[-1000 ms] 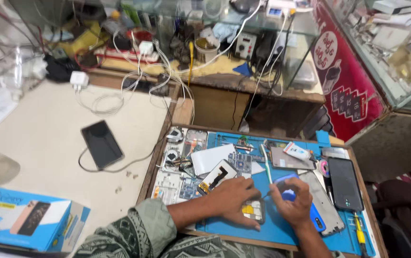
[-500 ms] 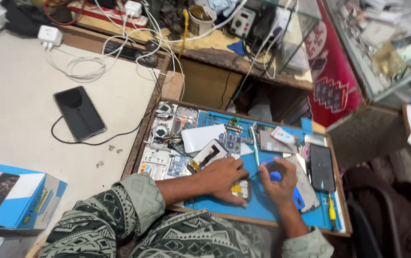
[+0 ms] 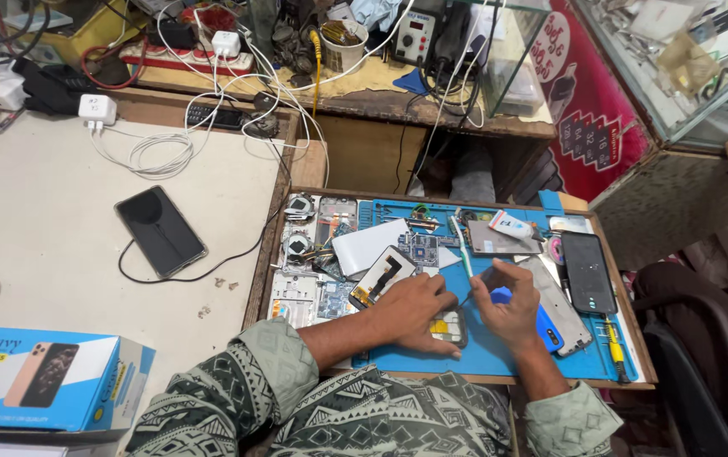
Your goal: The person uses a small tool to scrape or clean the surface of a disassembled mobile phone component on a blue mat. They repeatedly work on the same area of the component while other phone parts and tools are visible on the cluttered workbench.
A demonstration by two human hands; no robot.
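Cluttered repair shop; pale desk point(image 3: 59, 279) far left of the grip, with a blue box point(image 3: 42, 381) at the near edge, a dark phone point(image 3: 161, 230) on a cable, white chargers point(image 3: 97, 108) behind. Right of these, a wooden tray with a blue mat point(image 3: 499, 360), strewn with opened phones and boards. Left hand point(image 3: 410, 309) pressed flat on the mat, fingers closed over a small phone part point(image 3: 448, 326). Just right, right hand point(image 3: 508, 309) pinching a thin tool point(image 3: 468, 298), tip toward the part, a blue object beneath the palm. Further right, a black phone point(image 3: 588, 271) and a yellow screwdriver point(image 3: 616, 349).
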